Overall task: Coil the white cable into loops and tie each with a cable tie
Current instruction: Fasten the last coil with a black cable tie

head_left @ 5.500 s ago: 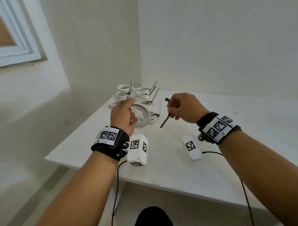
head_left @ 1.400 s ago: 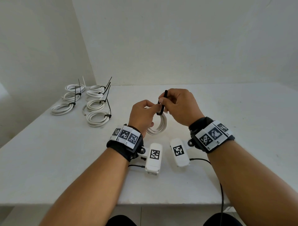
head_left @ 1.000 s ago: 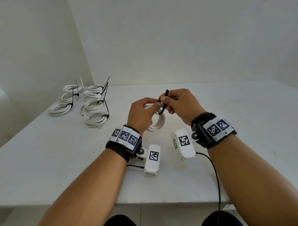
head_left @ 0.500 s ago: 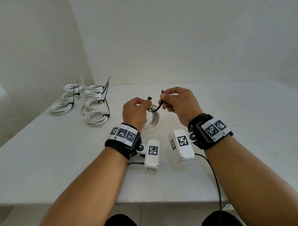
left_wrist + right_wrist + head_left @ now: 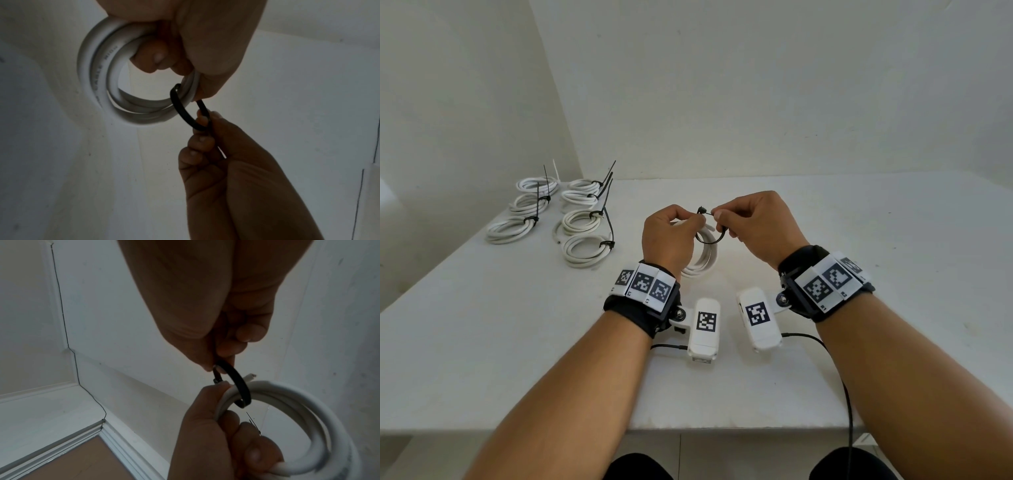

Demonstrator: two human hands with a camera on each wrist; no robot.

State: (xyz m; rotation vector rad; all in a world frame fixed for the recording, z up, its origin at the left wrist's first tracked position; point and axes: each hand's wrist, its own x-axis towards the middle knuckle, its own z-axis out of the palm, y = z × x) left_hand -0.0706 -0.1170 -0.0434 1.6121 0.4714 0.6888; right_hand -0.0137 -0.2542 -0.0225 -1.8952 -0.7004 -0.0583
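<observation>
Now bent into a loop around the white cable coil (image 5: 703, 253), where half a second before hung open: black cable tie (image 5: 710, 238). Left hand (image 5: 669, 236) gripping coil and tie head above the surface (image 5: 482, 325); right hand (image 5: 753, 228) pinching tail. Judged: insertion begun, tightening outstanding.

The white cable (image 5: 96, 78) is looking smooth, plastic-sheathed and faintly glossy; the cable tie (image 5: 180, 108) matt black plastic; the bench (image 5: 517, 325) matt.
</observation>
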